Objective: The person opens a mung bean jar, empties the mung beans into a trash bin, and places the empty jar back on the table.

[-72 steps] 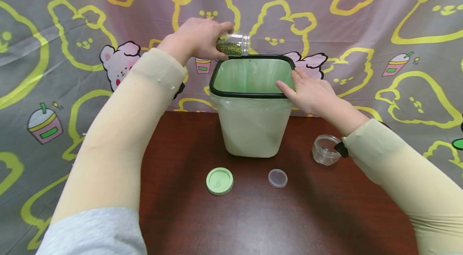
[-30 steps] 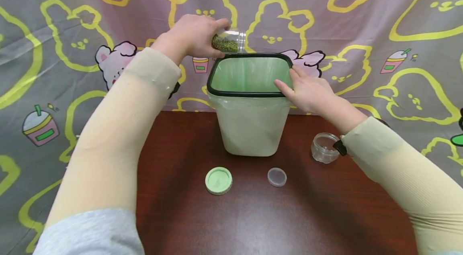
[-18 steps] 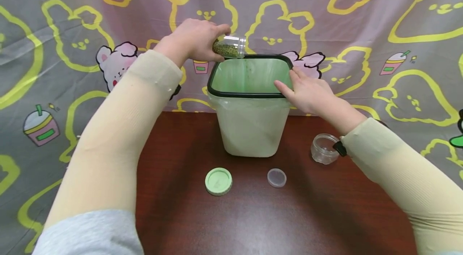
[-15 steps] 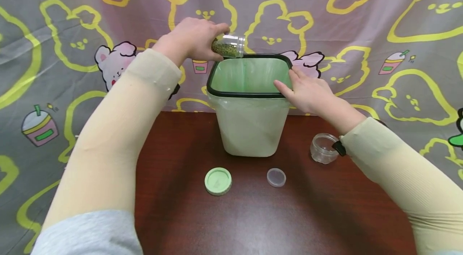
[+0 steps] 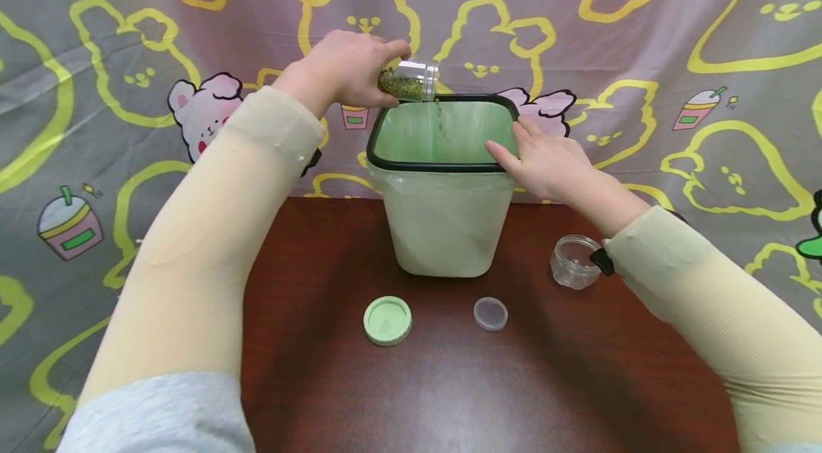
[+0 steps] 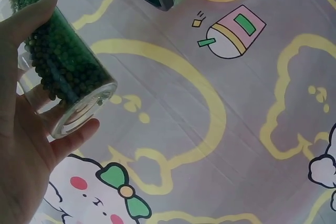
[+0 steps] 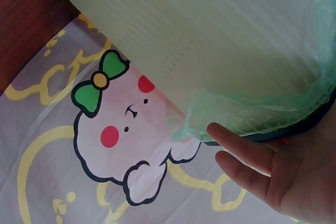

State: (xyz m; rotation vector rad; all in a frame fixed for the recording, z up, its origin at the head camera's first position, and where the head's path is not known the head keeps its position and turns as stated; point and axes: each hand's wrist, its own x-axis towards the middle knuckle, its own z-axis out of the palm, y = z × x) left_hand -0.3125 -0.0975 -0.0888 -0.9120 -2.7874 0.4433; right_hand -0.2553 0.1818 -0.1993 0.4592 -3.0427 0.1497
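Observation:
My left hand (image 5: 356, 71) grips a clear jar (image 5: 424, 75) tipped on its side above the back left rim of a pale green bin (image 5: 443, 225). Small green beans (image 6: 65, 69) fill part of the jar, and several drop from its mouth into the bin. A thin green bag (image 7: 226, 111) lines the bin, folded out under its black rim. On the bin's right side my right hand (image 5: 552, 160) lies against the rim, fingers straight and thumb over the opening. The bin's floor is hidden.
On the brown table (image 5: 437, 396), a green lid (image 5: 388, 322) and a small translucent disc (image 5: 491, 314) lie in front of the bin. An open clear tub (image 5: 574, 264) stands at right beside my sleeve. A patterned curtain (image 5: 616, 25) hangs close behind.
My left hand and the jar have bobbed slightly up and down over the rim. Beans now fall from the jar's mouth. My right hand stays at the rim.

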